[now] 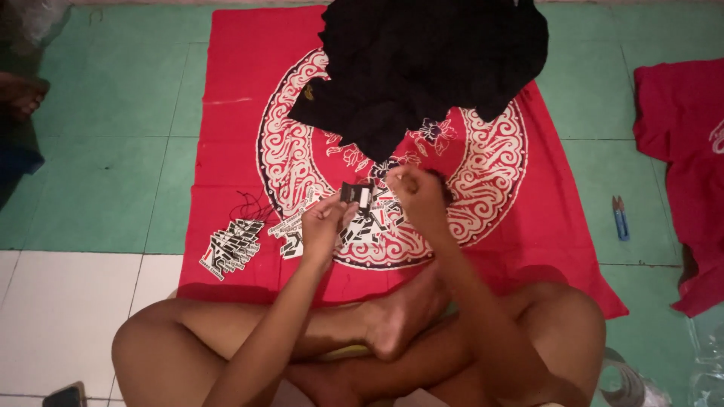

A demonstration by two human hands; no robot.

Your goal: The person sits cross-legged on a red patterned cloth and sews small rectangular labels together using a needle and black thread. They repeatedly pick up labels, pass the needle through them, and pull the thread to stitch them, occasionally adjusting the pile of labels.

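Both hands (369, 207) pinch black tag (356, 194)

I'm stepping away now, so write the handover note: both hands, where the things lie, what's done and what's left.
Left hand: fingers pinch a small black tag.
Right hand: closed beside the tag; what it grips is hidden.
Black garment lies bunched on the red patterned cloth.
Stacked printed tags with a loose black string wait at left; blue snips lie on the green floor at right.
Done: cannot tell. Left: the stacked tags are untouched.
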